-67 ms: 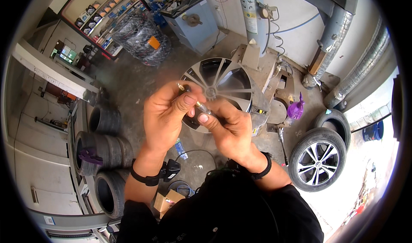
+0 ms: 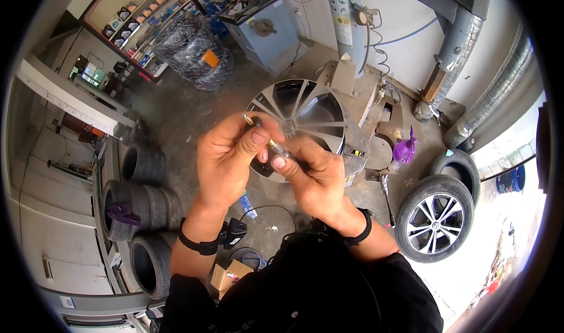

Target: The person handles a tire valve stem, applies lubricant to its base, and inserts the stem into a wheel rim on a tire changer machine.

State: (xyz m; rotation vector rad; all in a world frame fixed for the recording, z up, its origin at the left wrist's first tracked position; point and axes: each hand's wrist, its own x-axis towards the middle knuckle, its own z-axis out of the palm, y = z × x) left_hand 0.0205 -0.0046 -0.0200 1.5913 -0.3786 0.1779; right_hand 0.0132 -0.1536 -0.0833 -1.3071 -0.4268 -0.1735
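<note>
In front of my chest, my left hand [image 2: 226,154] pinches a small black tyre valve stem [image 2: 256,122] with a brass-coloured end between thumb and fingers. My right hand [image 2: 318,179] is closed round a slim metal tool [image 2: 278,148], its exact kind hidden by the fingers. The tool's tip meets the valve stem's lower end at my left fingertips; whether they are joined I cannot tell. Below and beyond both hands, a bare multi-spoke alloy wheel rim [image 2: 288,126] lies flat on the tyre changer [image 2: 364,112].
A purple bottle [image 2: 404,150] stands right of the rim. Farther right, a wheel with its tyre [image 2: 435,218] leans by another tyre [image 2: 461,171]. Several tyres [image 2: 141,209] line the left side. Wrapped tyres [image 2: 194,54] and a blue-grey machine [image 2: 264,33] stand behind. A cardboard box [image 2: 226,276] sits near me.
</note>
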